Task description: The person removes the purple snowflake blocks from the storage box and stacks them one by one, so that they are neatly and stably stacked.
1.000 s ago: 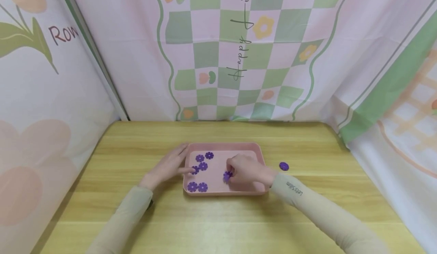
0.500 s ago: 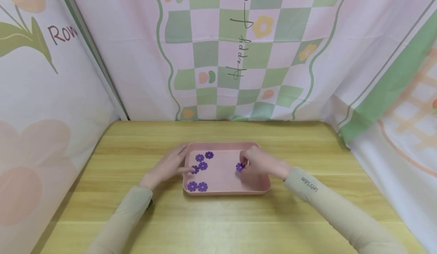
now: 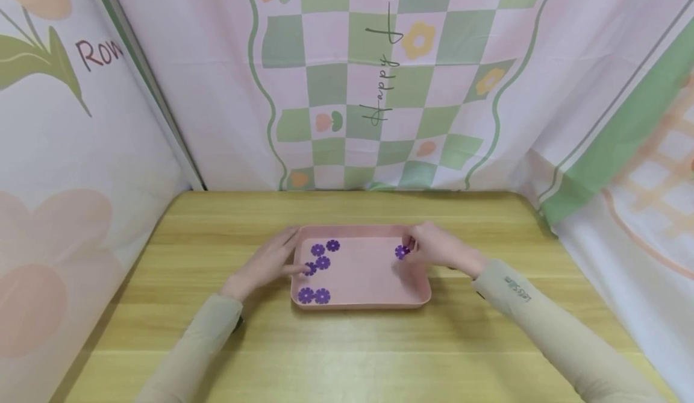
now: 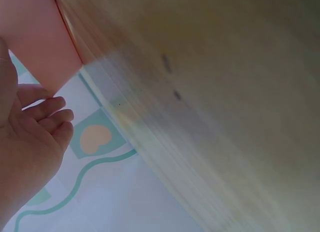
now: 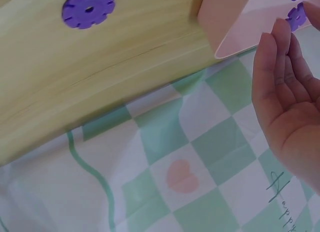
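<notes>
A shallow pink tray (image 3: pixel 358 276) lies on the table with several purple notched plastic discs (image 3: pixel 322 296) at its left end. My left hand (image 3: pixel 268 262) holds the tray's left side, fingers outside the wall and thumb over the rim on a purple disc. In the left wrist view, its curled fingers (image 4: pixel 47 115) touch the tray's wall. At the tray's back right corner, my right hand (image 3: pixel 436 247) pinches another purple disc (image 3: pixel 402 252) between thumb and fingers. In the right wrist view that disc (image 5: pixel 296 17) is partly hidden by the fingertips.
One loose purple disc (image 5: pixel 89 10) lies on the wooden table (image 3: pixel 358 355) right of the tray; in the head view my right hand or forearm hides it. A checked curtain (image 3: pixel 379 90) hangs behind the table, with more printed cloth on both sides.
My right hand has moved right and back across the tray, carrying the pinched purple disc toward the back right corner. My left hand has stayed in place.
</notes>
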The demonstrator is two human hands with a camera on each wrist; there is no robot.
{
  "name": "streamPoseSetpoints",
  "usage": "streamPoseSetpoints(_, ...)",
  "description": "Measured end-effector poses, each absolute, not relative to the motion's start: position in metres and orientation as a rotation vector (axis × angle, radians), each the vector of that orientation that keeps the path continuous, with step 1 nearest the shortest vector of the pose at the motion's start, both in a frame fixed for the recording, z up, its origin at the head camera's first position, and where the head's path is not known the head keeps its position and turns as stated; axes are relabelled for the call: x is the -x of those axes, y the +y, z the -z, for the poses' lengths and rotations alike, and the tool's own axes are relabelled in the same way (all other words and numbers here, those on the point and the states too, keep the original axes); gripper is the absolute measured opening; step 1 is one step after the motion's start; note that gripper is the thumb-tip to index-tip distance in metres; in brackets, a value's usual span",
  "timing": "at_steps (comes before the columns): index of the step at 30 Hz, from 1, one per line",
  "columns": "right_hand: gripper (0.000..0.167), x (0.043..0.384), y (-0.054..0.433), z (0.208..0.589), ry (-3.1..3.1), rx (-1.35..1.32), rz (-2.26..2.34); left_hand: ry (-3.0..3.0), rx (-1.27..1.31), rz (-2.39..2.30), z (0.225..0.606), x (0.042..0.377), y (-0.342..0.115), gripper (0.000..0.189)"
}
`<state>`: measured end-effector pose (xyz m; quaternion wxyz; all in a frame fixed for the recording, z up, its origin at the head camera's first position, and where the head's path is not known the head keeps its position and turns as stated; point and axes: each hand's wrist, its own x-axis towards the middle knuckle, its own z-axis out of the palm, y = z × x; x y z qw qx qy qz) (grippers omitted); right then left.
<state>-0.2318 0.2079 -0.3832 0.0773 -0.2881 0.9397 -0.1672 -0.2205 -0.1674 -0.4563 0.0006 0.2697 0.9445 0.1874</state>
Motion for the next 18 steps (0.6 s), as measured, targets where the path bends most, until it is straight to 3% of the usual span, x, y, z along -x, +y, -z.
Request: streamPoseSetpoints(18, 0.013, 0.235, 0.251, 0.383, 2.901, 0.813, 0.479, 2.961, -0.824, -0.607, 0.454, 0.219, -0.166, 0.098)
